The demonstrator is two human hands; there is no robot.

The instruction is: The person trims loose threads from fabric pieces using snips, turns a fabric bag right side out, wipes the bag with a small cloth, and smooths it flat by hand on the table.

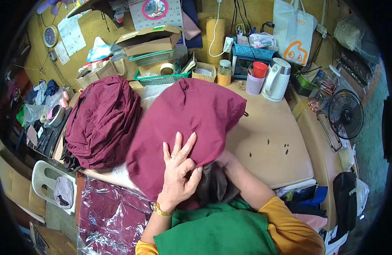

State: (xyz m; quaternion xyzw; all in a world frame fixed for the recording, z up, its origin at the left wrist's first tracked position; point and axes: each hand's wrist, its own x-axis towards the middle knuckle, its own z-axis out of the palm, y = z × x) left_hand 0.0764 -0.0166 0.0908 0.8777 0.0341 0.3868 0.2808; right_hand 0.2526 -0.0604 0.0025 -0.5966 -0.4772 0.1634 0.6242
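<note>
The left hand [181, 170] lies on the maroon cloth [191, 114], three fingers spread, its thumb and bent forefinger brought together near the cloth's lower edge; I cannot tell whether fabric is clamped in that grip. The right hand [224, 160] goes in at the same edge, beside the dark fabric [219, 182], and is mostly covered, so its grip cannot be told either. The cloth rises over the middle of the table's [268, 123] front edge and reaches toward the back. The step in hand looks like arranging or turning this piece, one hand steadying the outside while the other works beneath. The next move seems to call for a sure hold on that lower edge, with the dark fabric kept from bunching, so the piece can be spread flat. Farther out, a heap of maroon fabric [102, 123] sits at the table's left end, plastic-wrapped maroon cloth [113, 212] lies below the front edge on that side, and a white kettle [276, 80] stands near the back right corner
</note>
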